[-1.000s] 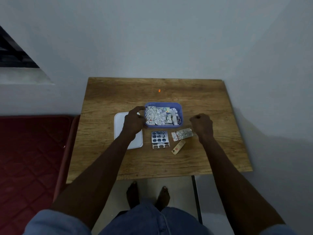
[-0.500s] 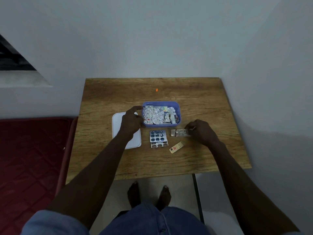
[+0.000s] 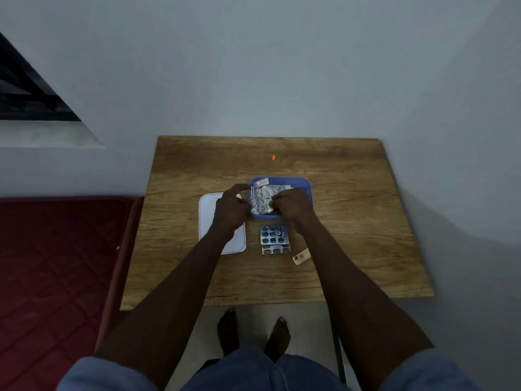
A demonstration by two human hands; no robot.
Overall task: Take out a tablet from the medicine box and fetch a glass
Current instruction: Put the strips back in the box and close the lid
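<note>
The blue medicine box (image 3: pixel 308 185) sits mid-table, full of silver blister strips (image 3: pixel 260 197). My left hand (image 3: pixel 231 207) grips the box's left rim. Over the box's front half, my right hand (image 3: pixel 293 206) has its fingers pinched on a silver strip among the others. A dark-tablet blister pack (image 3: pixel 274 235) lies on the table just in front of the box, with a small tan strip (image 3: pixel 301 256) to its right. One small orange tablet (image 3: pixel 273 157) lies alone behind the box. No glass is in view.
The white box lid (image 3: pixel 210 218) lies flat left of the box, partly under my left wrist. The wooden table (image 3: pixel 361 221) stands against a grey wall. A red mattress (image 3: pixel 56 263) lies to its left. My bare feet show below the front edge.
My right hand picked up the silver strip that lay right of the blister pack and moved left and forward with it into the box. My left hand stayed on the box's rim.
</note>
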